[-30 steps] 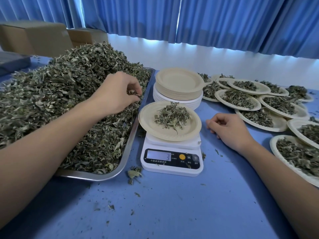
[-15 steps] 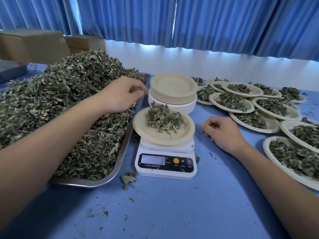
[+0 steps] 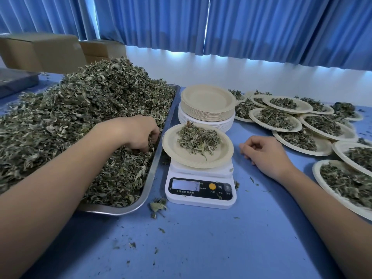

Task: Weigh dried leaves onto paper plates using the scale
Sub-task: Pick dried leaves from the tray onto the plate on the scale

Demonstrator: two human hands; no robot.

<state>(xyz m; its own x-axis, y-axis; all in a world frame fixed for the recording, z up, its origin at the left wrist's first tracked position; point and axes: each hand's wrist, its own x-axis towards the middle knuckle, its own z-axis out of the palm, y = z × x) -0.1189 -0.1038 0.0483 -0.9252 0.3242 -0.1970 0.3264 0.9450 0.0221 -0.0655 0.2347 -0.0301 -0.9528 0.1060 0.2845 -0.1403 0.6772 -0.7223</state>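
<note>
left grip (image 3: 138, 131): fingers curled down into dried leaves (image 3: 80, 117) by the tray (image 3: 155, 164) edge, apparently pinching a top-up | just right of it: paper plate (image 3: 223, 156), small pile, on scale (image 3: 201, 195), display reads 3 | right grip (image 3: 267, 154): loosely curled, empty, resting on worktop (image 3: 201, 238) beside the scale, probably ready to shift the plate | right of that: filled plates (image 3: 324, 147)

White scale (image 3: 200, 187) stood flat, screen showed 3. Tan paper plate (image 3: 177, 156) sat on top, small leaf pile (image 3: 198, 138) in middle. Dried leaves (image 3: 80, 109) heaped in metal tray (image 3: 153, 178) just left. Empty plate stack (image 3: 208, 98) behind scale. Filled plates (image 3: 322, 147) overlapped at right.
</note>
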